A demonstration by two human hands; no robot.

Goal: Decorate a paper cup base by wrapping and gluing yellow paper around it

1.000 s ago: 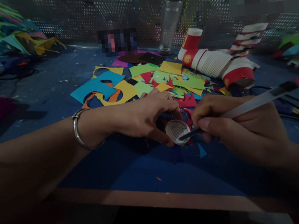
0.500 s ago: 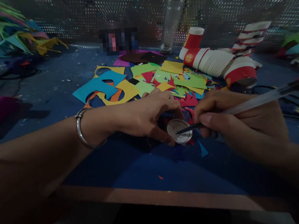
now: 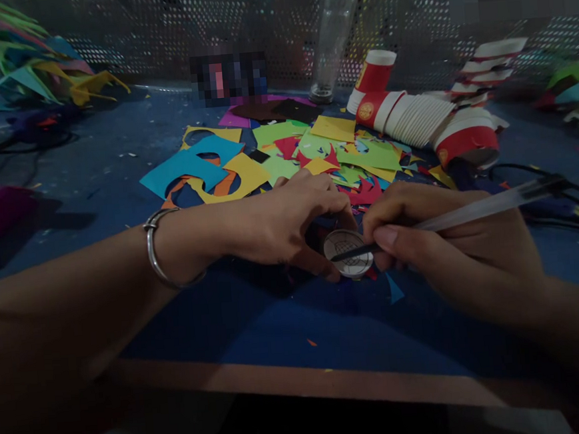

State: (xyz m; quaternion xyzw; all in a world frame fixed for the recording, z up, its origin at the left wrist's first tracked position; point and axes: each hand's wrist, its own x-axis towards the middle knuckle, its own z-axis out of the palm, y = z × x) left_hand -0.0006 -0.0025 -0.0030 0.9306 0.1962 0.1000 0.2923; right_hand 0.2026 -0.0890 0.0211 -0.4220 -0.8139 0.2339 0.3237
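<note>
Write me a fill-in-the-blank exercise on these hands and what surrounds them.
1. The right hand grips a ____ over the round piece.
2. The round piece, held by the left hand, is mostly ____.
3. The bracelet is ____ in colour.
4. Besides white, the paper cups are mainly ____.

Missing words: pen; white; silver; red.

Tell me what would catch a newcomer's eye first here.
Probably the bright paper scraps, spread across the middle of the blue table. Nearer, the left hand grips a small round white piece with dark lines, and the right hand holds a pen over it. Red-and-white cups sit farther back, right of centre.
</note>
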